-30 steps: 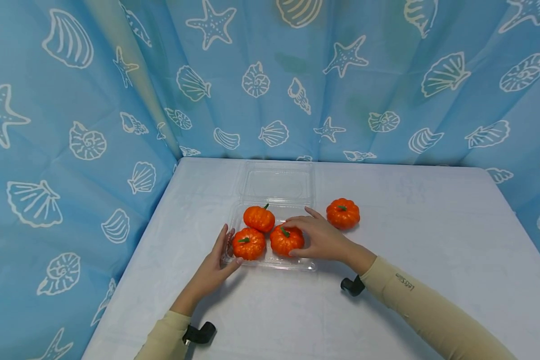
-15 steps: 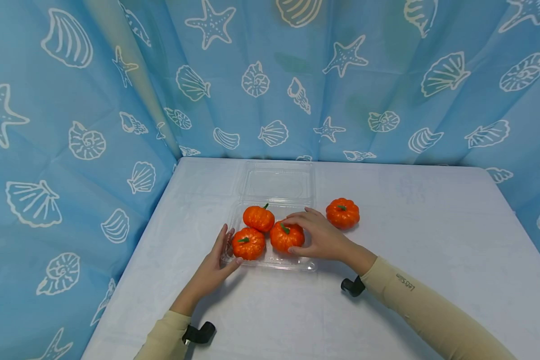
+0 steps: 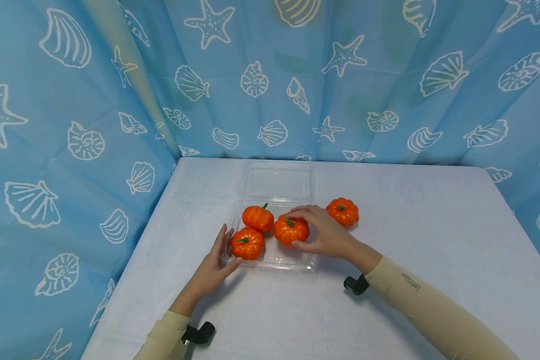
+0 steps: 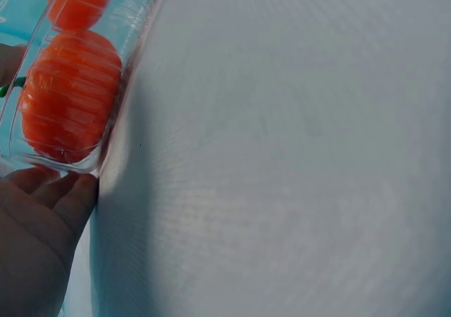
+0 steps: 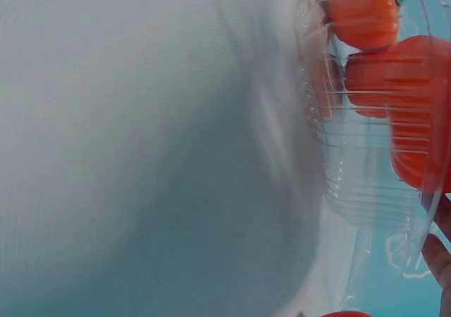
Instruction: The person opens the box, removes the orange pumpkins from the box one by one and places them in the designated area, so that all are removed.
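Observation:
My right hand [image 3: 326,232] grips a small orange pumpkin [image 3: 290,231] with a green stem, thumb at its front and fingers over its far side. The pumpkin is over the right part of a clear plastic clamshell container [image 3: 292,265]. Two more pumpkins sit in the container's left part, one at the back [image 3: 258,219] and one at the front [image 3: 248,245]. My left hand [image 3: 211,270] rests against the container's left end, fingers extended along the side and thumb by the front corner. In the left wrist view, its fingertips [image 4: 84,183] touch the ribbed wall.
Another orange pumpkin [image 3: 343,213] lies on the white tablecloth [image 3: 423,225] to the right, just beyond my right hand. The container's lid [image 3: 276,182] lies folded back behind it. A blue shell-patterned curtain [image 3: 306,75] stands along the table's back and left.
My right hand has shifted the gripped pumpkin slightly up and to the right, away from the other two. My left hand and the container stay in place.

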Motion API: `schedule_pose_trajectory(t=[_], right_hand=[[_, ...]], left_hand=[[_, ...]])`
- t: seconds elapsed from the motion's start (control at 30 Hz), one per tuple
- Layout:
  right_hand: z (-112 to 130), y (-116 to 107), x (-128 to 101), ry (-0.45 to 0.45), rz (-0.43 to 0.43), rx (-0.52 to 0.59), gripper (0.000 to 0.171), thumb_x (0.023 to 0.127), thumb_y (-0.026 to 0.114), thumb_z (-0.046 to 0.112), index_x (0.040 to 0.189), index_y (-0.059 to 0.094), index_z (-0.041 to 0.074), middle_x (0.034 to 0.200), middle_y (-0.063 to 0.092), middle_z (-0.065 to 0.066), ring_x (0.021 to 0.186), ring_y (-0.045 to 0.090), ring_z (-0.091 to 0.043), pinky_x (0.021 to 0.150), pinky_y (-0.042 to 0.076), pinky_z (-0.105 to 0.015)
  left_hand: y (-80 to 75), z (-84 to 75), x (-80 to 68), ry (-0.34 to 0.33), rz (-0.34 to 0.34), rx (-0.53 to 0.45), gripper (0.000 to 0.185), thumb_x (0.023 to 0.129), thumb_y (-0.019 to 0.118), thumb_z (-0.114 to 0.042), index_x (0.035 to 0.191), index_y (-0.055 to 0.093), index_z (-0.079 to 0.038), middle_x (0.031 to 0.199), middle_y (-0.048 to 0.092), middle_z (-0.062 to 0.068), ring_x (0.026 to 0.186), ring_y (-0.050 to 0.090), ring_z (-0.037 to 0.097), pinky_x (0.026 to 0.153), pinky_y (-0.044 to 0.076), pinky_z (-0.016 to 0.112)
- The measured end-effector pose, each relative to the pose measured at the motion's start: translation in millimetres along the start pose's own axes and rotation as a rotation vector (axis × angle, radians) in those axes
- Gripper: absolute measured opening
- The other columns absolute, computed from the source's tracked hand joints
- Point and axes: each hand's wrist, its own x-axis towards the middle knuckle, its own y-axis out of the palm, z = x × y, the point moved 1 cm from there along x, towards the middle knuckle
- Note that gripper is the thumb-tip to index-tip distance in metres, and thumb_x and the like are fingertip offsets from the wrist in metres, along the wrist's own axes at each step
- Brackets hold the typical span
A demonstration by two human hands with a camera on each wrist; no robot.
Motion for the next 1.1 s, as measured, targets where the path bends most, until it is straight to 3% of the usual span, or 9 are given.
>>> schedule_pose_trajectory(t=[0.6,0.8,1.1], right_hand=[[-3,-19,-8,0.006,-0.081,0.037,0.063,0.084,0.082,0.031,0.142,0.058,0.025,0.148,0.05,-0.003,0.136,0.043,-0.027,0.104,0.047,-0.059],[-8,-24,-14,0.028,-0.11,0.039,0.065,0.084,0.083,0.03,0.143,0.057,0.024,0.149,0.049,-0.004,0.136,0.044,-0.029,0.096,0.054,-0.055],[-15,-34,-25,0.031,-0.165,0.039,0.062,0.083,0.083,0.026,0.14,0.059,0.021,0.147,0.05,-0.003,0.135,0.044,-0.028,0.101,0.052,-0.053]], left_hand=[[0.1,-1.9,-0.2,-0.012,0.004,-0.002,0.096,0.096,0.071,-0.029,0.165,0.005,-0.014,0.166,0.027,0.014,0.151,0.028,0.033,0.12,0.023,0.054],[0.5,-0.9,0.9,-0.003,0.004,-0.001,0.096,0.096,0.071,-0.029,0.165,0.005,-0.014,0.166,0.027,0.013,0.151,0.028,0.033,0.12,0.023,0.054],[0.4,-0.9,0.8,-0.01,0.003,0.002,0.096,0.096,0.071,-0.03,0.165,0.006,-0.014,0.166,0.027,0.013,0.151,0.028,0.033,0.12,0.023,0.052]])
